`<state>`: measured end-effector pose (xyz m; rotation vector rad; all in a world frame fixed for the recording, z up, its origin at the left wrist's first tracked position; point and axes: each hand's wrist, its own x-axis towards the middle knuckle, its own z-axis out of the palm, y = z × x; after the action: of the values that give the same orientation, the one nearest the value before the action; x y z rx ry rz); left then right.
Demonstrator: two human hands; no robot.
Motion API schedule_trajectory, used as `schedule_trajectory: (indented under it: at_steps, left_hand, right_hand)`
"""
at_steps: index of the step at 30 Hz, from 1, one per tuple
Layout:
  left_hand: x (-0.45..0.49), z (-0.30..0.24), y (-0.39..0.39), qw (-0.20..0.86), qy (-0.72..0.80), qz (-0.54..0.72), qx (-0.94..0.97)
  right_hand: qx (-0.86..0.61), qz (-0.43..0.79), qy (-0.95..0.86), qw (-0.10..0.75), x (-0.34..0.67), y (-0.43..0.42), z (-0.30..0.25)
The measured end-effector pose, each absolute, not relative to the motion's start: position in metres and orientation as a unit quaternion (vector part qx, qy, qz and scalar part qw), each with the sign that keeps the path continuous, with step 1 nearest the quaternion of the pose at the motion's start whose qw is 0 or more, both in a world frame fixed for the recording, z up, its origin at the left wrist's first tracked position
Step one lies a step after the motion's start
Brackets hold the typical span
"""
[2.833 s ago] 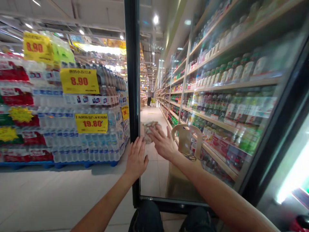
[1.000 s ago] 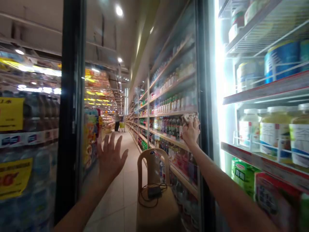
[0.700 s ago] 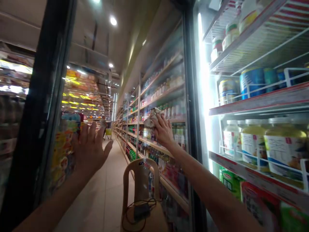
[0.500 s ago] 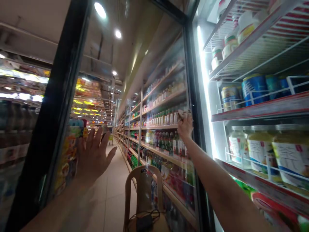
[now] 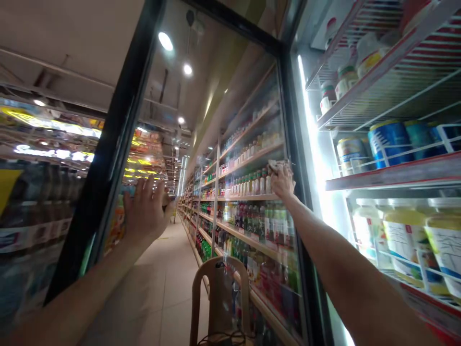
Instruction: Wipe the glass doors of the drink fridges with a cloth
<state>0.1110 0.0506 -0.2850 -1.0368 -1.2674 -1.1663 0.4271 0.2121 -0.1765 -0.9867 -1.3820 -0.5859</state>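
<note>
At the far left, dark-capped bottles (image 5: 39, 206) stand in rows beside a yellow sign (image 5: 7, 185) cut off by the picture's edge. Next to the right, the black door frame (image 5: 120, 110) slants upward, bordering a tall glass pane. In front of the pane, near its left side, the left hand (image 5: 147, 206) is raised and open, fingers extended and holding nothing; whether its palm touches the glass cannot be told. Through the pane, a pale floor (image 5: 169, 269) recedes into the far distance. A beige chair (image 5: 220, 283) stands in the near centre, a dark cable (image 5: 230, 338) on its seat. Beyond it, to the right, run long shelves of bottles (image 5: 248, 230). At the right side of the pane, just beside the frame's right upright, the right hand (image 5: 283, 183) is closed over a crumpled cloth (image 5: 275, 166), held at the glass. At the near right, a lit cabinet (image 5: 396, 173) holds blue cans (image 5: 391, 142) on a shelf above white-capped bottles (image 5: 405, 240).
</note>
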Motion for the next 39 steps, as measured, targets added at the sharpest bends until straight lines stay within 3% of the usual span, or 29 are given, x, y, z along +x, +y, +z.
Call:
schedule_trajectory:
  at_steps: [5,6,10,13,19,21,24,26,33,35,39]
  left_hand:
    - [0.113,-0.278,0.049,0.550,-0.533,-0.480,-0.429]
    - [0.112,-0.275,0.047,0.554,-0.534,-0.475,-0.428]
    - [0.104,-0.263,0.038,0.561,-0.545,-0.452,-0.429]
    - [0.100,-0.256,0.034,0.552,-0.556,-0.450,-0.429]
    - [0.098,-0.255,0.036,0.545,-0.571,-0.446,-0.422]
    - [0.096,-0.257,0.033,0.536,-0.587,-0.434,-0.425]
    - [0.092,-0.258,0.026,0.526,-0.602,-0.424,-0.426]
    - [0.089,-0.258,0.023,0.525,-0.600,-0.427,-0.426]
    - [0.079,-0.262,0.019,0.517,-0.561,-0.466,-0.449]
    - [0.078,-0.265,0.017,0.517,-0.555,-0.465,-0.457]
    - [0.082,-0.273,0.020,0.521,-0.543,-0.465,-0.466]
  right_hand:
    - [-0.212,-0.436,-0.742,0.463,0.367,0.185,-0.184]
    - [-0.204,-0.439,-0.742,0.464,0.365,0.184,-0.185]
    - [-0.389,-0.274,-0.612,0.631,0.390,0.193,-0.177]
    - [-0.408,-0.249,-0.595,0.646,0.385,0.189,-0.175]
    - [-0.149,-0.454,-0.763,0.434,0.309,0.154,-0.199]
    - [-0.194,-0.425,-0.745,0.476,0.308,0.153,-0.193]
    - [-0.347,-0.298,-0.644,0.613,0.314,0.155,-0.175]
    - [-0.353,-0.273,-0.639,0.627,0.303,0.149,-0.171]
    - [-0.041,-0.453,-0.799,0.393,0.230,0.108,-0.216]
    - [-0.080,-0.434,-0.786,0.433,0.240,0.114,-0.217]
    - [-0.307,-0.299,-0.666,0.610,0.284,0.141,-0.221]
